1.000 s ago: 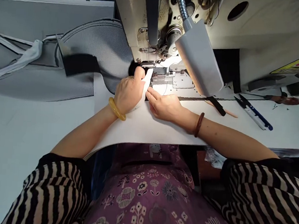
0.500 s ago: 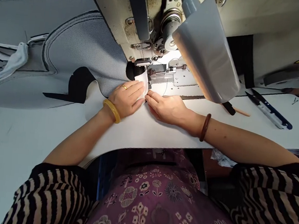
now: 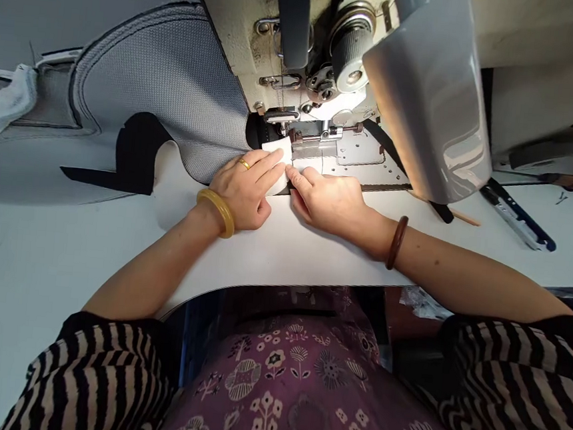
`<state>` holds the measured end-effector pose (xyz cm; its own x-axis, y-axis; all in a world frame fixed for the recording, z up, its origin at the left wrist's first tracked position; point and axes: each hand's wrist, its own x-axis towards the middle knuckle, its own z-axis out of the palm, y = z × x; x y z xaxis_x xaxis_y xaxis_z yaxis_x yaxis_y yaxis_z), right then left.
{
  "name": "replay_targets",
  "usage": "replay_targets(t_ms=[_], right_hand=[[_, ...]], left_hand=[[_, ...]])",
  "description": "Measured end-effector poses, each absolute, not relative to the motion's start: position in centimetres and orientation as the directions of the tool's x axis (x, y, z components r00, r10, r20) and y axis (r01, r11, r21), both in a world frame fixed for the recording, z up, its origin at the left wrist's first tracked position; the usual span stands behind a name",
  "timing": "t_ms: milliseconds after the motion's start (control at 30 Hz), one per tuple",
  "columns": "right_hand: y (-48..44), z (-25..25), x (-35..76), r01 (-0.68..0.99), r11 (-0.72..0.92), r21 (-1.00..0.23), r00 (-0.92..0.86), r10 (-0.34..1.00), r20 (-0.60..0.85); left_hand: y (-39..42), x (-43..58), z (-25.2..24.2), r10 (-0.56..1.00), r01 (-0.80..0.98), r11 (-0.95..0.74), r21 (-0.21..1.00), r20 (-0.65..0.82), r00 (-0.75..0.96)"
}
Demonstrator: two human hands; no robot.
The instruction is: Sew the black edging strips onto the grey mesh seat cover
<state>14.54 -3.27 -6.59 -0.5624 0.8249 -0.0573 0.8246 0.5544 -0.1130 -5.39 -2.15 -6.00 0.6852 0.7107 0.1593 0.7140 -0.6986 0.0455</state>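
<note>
My left hand (image 3: 246, 188), with a yellow bangle and a gold ring, lies flat with fingers stretched out on a small white fabric piece (image 3: 278, 153) just in front of the presser foot (image 3: 281, 115) of an industrial sewing machine (image 3: 262, 32). My right hand (image 3: 325, 198), with a brown bangle, presses its fingertips on the same piece's right edge beside the metal needle plate (image 3: 357, 151). Grey mesh fabric (image 3: 177, 92) with a black patch (image 3: 135, 145) spreads to the left of the machine.
A grey lamp head (image 3: 428, 87) hangs close over the right side of the needle area. A thread snipper with blue handle (image 3: 515, 211) and a pencil (image 3: 459, 217) lie on the white table (image 3: 37, 253) at right. A white strap (image 3: 5, 100) lies far left.
The view has moved closer to the machine. My left hand went from curled at the presser foot to lying flat on the white piece. The right hand stayed beside it.
</note>
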Motion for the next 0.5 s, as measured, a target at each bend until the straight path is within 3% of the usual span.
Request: replay_targets(t_ms=[267, 500], right_hand=[[-2.4, -6.3, 15.1, 0.773, 0.618, -0.143, -0.615, 0.786, 0.065], [-1.7, -6.3, 15.0, 0.736, 0.652, -0.181, -0.638, 0.758, 0.135]], left_hand=[[-1.4, -5.7, -6.0, 0.664, 0.668, -0.744, 0.019, 0.140, 0.735], [-0.6, -6.1, -6.1, 0.573, 0.590, -0.807, -0.023, 0.214, 0.791]])
